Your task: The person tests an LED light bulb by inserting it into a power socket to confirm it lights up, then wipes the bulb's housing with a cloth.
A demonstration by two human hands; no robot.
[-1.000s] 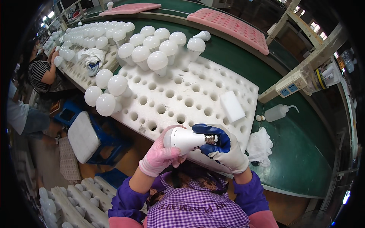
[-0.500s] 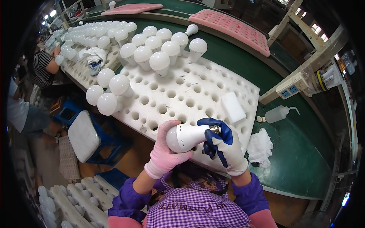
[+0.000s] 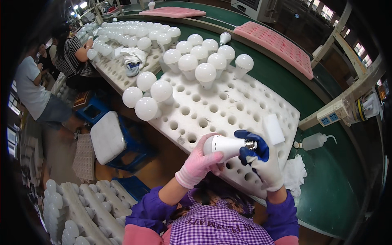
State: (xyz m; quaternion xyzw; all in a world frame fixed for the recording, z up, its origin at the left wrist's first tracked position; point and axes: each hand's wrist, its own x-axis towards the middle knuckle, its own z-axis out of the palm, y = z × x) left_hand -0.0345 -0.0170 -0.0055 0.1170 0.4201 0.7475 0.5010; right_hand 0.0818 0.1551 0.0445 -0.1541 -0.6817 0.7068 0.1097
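Observation:
A white light bulb (image 3: 229,147) lies sideways between my hands, above the near edge of a white foam tray (image 3: 212,116) full of round holes. My left hand (image 3: 201,160), in a pink glove, wraps around its rounded end. At the metal screw base, my right hand (image 3: 265,161) curls its thumb and fingers around the bulb; its glove is white with blue-coated fingers. Several bulbs (image 3: 205,72) stand in the tray's far left part, screw ends down. Close to my right hand, a white foam block (image 3: 273,129) rests on the tray.
On the green bench (image 3: 326,183) at right are a squeeze bottle (image 3: 316,141) and a white cloth (image 3: 295,174). Pink foam trays (image 3: 274,47) lie along the back. A stool (image 3: 107,136) stands left, near more bulb trays (image 3: 85,204). Two people (image 3: 34,87) are at far left.
The whole scene has shifted rightward in the picture, showing more on the left. My left hand now covers more of the bulb's rounded end. The right hand stays at the screw base.

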